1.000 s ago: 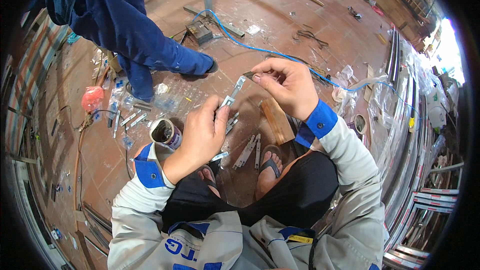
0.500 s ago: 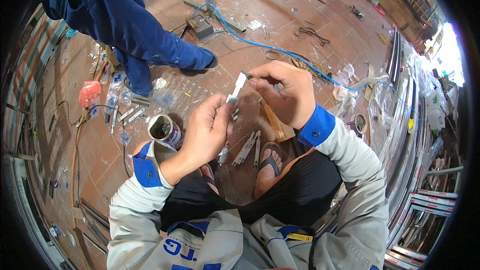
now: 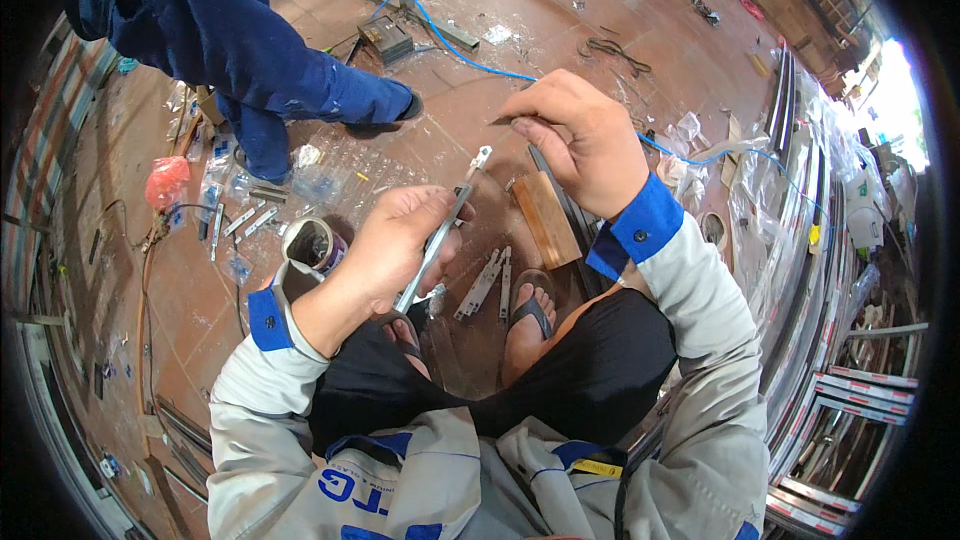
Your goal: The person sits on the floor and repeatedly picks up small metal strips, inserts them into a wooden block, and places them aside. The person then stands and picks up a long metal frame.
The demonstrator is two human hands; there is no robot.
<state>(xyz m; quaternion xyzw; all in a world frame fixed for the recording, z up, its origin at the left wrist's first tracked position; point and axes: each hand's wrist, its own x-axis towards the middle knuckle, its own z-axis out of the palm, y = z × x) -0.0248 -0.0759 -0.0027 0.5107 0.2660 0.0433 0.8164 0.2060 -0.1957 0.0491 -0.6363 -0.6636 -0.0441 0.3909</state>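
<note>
My left hand (image 3: 385, 240) is closed around a metal stay hinge (image 3: 436, 245), a long narrow strip tilted up to the right with a jointed arm at its upper end. To the right and slightly higher, my right hand (image 3: 585, 140) pinches a small dark pointed piece (image 3: 503, 121), whose rear part the fingers hide. It stays apart from the hinge. Under the right hand are a wooden block (image 3: 545, 220) and a dark bar (image 3: 568, 202). Several similar metal strips (image 3: 484, 285) lie on the floor by my feet.
An open can (image 3: 313, 243) stands left of my knee. A person in blue trousers (image 3: 250, 50) stands at the upper left. A blue hose (image 3: 450, 48) crosses the tiled floor. Long profiles and plastic wrap (image 3: 765, 205) line the right side; a red bag (image 3: 167, 183) lies left.
My right hand has drawn away from the upper end of the hinge, up and to the right. The hinge in my left hand has turned and now shows its long strip.
</note>
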